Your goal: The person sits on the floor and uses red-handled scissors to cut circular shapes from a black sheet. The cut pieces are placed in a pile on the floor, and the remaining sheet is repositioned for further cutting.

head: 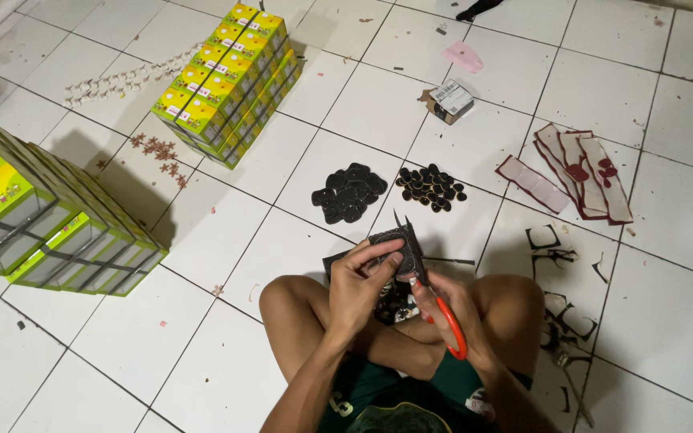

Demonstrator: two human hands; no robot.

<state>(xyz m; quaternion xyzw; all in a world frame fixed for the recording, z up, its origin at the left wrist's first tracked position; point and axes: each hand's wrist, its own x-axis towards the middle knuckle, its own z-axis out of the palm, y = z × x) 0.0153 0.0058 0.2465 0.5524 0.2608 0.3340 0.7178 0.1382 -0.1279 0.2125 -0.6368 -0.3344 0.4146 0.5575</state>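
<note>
I sit cross-legged on a white tiled floor (298,168). My left hand (362,277) pinches a dark sheet of material (401,247) held above my knees. My right hand (455,309) grips orange-handled scissors (443,317), whose blades cut into the sheet and point up and away. More dark sheets (338,261) lie under my hands on the floor. Beyond them sit two heaps of small black cut pieces, one plain (349,192) and one with pale spots (431,187).
Stacks of yellow-green boxes stand at the left (50,224) and at the back (230,80). White-and-maroon strips (579,172), a small cardboard box (449,101), a pink scrap (463,56) and dark offcuts (559,256) lie to the right. Small white pieces (126,80) and brown bits (158,152) lie scattered on the left.
</note>
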